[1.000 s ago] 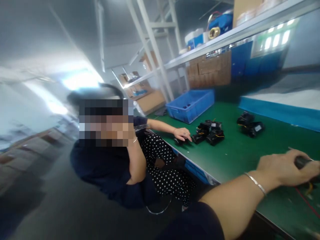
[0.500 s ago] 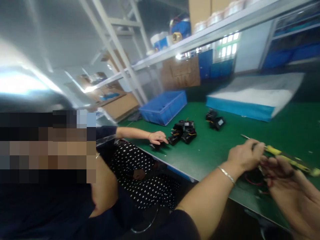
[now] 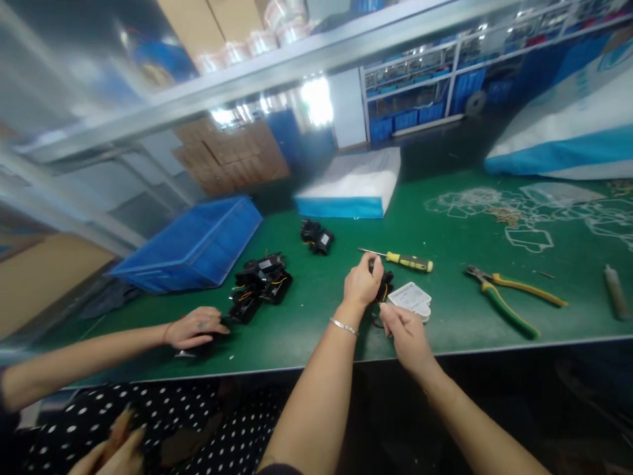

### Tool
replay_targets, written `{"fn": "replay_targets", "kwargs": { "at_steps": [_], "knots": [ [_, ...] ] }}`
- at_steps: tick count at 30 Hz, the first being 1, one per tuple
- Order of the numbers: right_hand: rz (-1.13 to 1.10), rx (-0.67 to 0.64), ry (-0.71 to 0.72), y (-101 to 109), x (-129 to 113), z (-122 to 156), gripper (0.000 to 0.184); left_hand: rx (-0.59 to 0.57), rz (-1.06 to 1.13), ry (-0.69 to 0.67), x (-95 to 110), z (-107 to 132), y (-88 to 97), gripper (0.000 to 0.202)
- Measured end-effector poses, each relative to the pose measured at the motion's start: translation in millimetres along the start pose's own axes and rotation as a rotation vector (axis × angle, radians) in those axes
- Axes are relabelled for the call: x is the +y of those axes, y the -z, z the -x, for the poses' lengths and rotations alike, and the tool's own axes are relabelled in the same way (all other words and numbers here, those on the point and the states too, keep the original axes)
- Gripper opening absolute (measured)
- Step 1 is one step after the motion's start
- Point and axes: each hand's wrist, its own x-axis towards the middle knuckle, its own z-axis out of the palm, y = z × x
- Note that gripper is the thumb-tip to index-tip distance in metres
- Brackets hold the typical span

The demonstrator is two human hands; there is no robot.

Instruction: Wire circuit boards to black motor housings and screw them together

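My left hand (image 3: 363, 280) is closed around a small black device with wires (image 3: 384, 285), held just above the green table; the palm hides much of it. Close beside it, my right hand (image 3: 408, 333) pinches at the device's thin dark wires (image 3: 376, 320). White plastic plates (image 3: 410, 300) lie right behind the right hand's fingers. Beyond both hands rests a screwdriver (image 3: 409, 262) with a yellow and black handle, its shaft pointing left. Farther right are cutting pliers (image 3: 499, 284), jaws spread, with green and yellow handles.
A co-worker's hand (image 3: 200, 328) lies on a dark part at left. Several black devices (image 3: 260, 280) are heaped near a blue bin (image 3: 185, 244), two more (image 3: 317, 237) behind. White-and-blue bag (image 3: 351, 181), tangled clear rings (image 3: 469, 201) and a tube (image 3: 616, 293) also occupy the table (image 3: 459, 316).
My view has swung right, bringing the pliers and clear rings into sight. Both my hands stay together at the device; the co-worker's hand is still on a dark part.
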Motion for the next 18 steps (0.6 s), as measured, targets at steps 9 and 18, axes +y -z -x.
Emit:
{"fn": "replay_targets", "kwargs": {
  "at_steps": [9,18],
  "knots": [
    [0.058,-0.026,0.134,1.1,3.1,-0.2,0.043,-0.001,-0.054,0.007,1.2,-3.2,-0.1,0.041],
    [0.052,-0.033,0.156,3.0,1.1,-0.1,0.04,-0.001,-0.087,-0.016,6.1,2.3,-1.9,0.038]
  ]
}}
